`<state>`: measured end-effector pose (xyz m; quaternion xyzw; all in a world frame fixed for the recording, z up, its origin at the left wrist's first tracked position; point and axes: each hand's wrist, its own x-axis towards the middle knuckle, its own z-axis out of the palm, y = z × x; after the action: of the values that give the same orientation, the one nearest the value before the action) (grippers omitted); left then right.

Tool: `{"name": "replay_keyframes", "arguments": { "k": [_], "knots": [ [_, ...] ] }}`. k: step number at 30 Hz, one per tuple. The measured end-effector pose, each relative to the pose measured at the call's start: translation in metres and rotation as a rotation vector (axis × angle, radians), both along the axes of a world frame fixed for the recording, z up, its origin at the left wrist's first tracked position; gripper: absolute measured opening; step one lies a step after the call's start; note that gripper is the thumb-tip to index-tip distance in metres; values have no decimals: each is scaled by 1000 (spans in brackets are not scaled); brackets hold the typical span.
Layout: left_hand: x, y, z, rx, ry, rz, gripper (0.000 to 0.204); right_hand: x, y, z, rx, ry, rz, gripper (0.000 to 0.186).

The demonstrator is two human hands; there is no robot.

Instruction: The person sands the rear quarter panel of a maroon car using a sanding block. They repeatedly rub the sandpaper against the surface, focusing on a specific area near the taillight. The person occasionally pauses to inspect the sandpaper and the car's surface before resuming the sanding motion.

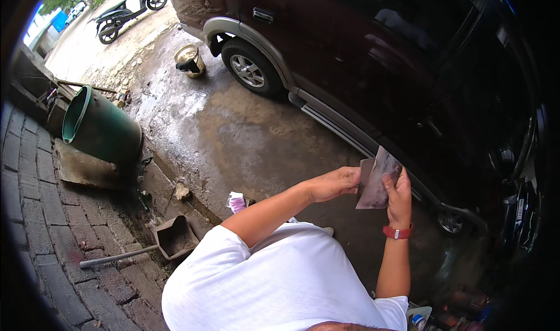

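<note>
In front of my chest, beside the dark car, I hold a folded, stiff-looking sheet (373,192). One leaf is dull brown; the other is paler, greyish pink with dark smudges. Whether it is sandpaper or card I cannot make out. My right hand (399,198), with a red band on its wrist, grips the sheet's right side, thumb lying across its face. At the left edge, the fingers of my left hand (337,183) are closed against the brown leaf. Their tips are partly hidden.
The dark maroon car (326,45) fills the right side, its running board (335,124) close beyond my hands. A bucket (191,61) stands near its wheel (248,65). To the left are a green drum (108,126) and a long-handled dustpan (175,237). A motorbike (125,16) is parked farther off.
</note>
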<state>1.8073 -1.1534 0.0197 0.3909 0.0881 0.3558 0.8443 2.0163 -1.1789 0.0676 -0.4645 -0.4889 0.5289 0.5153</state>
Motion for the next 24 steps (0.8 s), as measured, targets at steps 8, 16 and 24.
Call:
{"name": "replay_keyframes", "arguments": {
  "k": [8,16,24],
  "knots": [
    [5,23,-3,52,287,312,41,20,-30,-45,-219,679,-70,44],
    [11,16,1,194,470,354,24,46,-5,-37,-144,592,-398,15],
    [18,27,11,342,715,178,23,18,7,-45,155,-149,-272,40]
  ]
}}
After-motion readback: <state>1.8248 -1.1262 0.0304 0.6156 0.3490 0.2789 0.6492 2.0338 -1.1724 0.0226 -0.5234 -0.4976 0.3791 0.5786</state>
